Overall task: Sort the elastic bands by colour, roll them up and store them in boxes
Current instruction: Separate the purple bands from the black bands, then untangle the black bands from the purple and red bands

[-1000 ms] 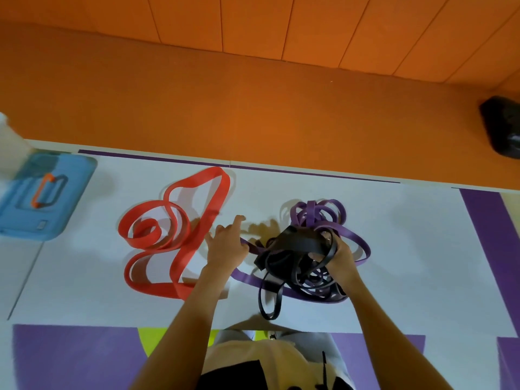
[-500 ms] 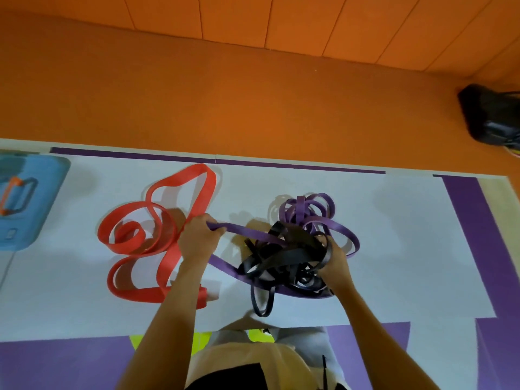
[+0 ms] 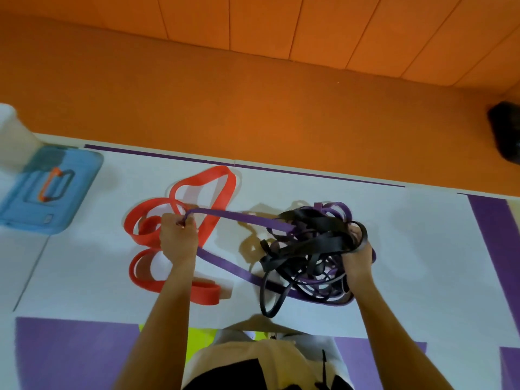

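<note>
Gripping a loop of the purple band [image 3: 247,218], the left hand [image 3: 177,239] holds it taut above the red band [image 3: 226,192] on the white mat [image 3: 422,249]. The right hand [image 3: 355,261] clutches the tangled black bands [image 3: 315,244]. A blue box [image 3: 81,181] lies far left.

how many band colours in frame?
3. Flat red elastic bands lie loose at left; a purple elastic band is gripped in the left hand, running into the tangle; black elastic bands, knotted with purple, are gripped by the right hand. The tangle may hide more.
</note>
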The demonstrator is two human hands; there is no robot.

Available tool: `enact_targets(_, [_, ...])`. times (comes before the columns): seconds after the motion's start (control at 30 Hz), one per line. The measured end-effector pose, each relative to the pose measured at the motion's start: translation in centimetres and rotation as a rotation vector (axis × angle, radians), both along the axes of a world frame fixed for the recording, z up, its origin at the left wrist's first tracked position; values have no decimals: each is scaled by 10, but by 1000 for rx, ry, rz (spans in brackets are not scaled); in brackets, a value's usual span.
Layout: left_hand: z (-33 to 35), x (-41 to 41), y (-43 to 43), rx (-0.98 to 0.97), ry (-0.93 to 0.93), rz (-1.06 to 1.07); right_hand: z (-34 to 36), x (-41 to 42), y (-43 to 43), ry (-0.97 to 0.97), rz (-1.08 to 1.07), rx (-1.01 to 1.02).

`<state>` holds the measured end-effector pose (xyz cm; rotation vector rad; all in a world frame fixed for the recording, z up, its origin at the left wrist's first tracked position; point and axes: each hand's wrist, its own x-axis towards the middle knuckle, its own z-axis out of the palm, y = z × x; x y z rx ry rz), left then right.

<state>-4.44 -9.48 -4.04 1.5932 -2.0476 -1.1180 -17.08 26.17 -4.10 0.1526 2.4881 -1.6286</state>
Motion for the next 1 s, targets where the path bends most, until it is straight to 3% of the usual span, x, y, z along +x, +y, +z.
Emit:
enact_targets(0.2, [-8, 6, -6, 160, 145, 207, -3, 1, -6, -115, -94, -35])
enact_targets(0.33, [-18, 17, -15, 180, 134, 224, 1, 7, -3, -190, -165, -216])
enact_targets(0.47, [-21, 24, -7, 77, -32, 44, 1, 8, 5, -242, -193, -290])
enact_targets(0.53, [-18, 18, 6, -93, -176, -122, 4, 7, 4, -238, -168, -311])
enact_targets(0.6, [-11, 3, 23, -214, -146, -364, 9, 7, 3, -226, -134, -333])
enact_targets(0.63, [-6, -7, 34, -167, -66, -511, 11, 7, 2, -219, -114, -328])
enact_targets(0.7, [8, -28, 62, 181, 90, -791, 13, 8, 0, -201, -47, -287])
enact_targets(0.8, [22, -51, 115, 637, 21, -1120, 18, 13, -8, -178, 47, -199])
enact_targets(1.0, [-1, -49, 165, 804, 38, -1144, 23, 15, -24, -52, 270, 54])
